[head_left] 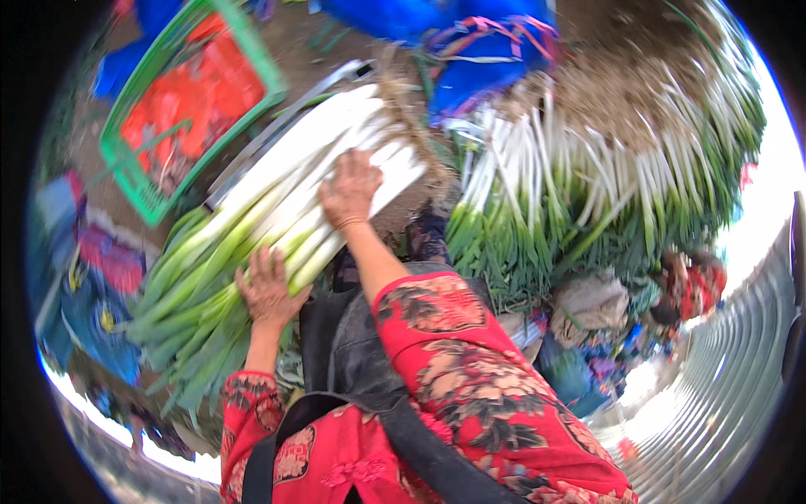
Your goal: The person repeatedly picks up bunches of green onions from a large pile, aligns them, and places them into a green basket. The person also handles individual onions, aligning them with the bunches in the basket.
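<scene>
A thick bundle of long green onions lies slantwise before me, white stalks and roots toward the upper right, green leaves toward the lower left. My right hand rests flat on the white stalks, fingers spread. Farther down, my left hand presses on the pale green part where the leaves begin, its fingers also apart. Neither hand is closed around a stalk. Under the bundle's far side shows the edge of a grey metal frame or tray, mostly hidden by the onions.
A green plastic crate with red sheet material stands at the upper left. On the right lies a long pile of green onions. Blue sheeting with pink ties is at the top. Another person sits far right, beside a beige sack.
</scene>
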The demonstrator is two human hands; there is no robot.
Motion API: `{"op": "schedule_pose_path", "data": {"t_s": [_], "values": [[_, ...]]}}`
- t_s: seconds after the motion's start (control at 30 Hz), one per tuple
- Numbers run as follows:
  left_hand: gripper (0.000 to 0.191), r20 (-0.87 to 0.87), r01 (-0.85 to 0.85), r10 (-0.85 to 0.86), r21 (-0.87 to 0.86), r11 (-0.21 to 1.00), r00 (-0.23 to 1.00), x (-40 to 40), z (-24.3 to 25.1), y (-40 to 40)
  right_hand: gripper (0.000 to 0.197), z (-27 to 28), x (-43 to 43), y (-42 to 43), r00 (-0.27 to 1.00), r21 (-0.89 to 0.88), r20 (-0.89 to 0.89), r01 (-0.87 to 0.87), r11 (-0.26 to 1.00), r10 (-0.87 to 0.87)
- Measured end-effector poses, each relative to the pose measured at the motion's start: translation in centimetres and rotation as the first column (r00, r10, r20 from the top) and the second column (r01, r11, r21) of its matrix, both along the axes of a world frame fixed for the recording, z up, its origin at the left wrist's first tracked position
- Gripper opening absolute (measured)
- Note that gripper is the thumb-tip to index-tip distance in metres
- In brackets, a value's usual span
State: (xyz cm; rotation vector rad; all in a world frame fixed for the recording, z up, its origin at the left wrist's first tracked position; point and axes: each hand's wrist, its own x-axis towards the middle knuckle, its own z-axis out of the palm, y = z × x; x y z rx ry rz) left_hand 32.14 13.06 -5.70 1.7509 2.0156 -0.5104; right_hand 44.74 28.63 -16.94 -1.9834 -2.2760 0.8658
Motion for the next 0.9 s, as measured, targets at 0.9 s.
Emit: {"op": "schedule_pose_path", "data": {"t_s": [0.9], "values": [[0.107,-0.278,0.119,-0.170,-0.193,0.974,0.945,0.7,1.1,0.9,0.018,-5.2,47.2,-4.4,0.901,-0.344,0.250,0.425,0.837,-0.354]]}}
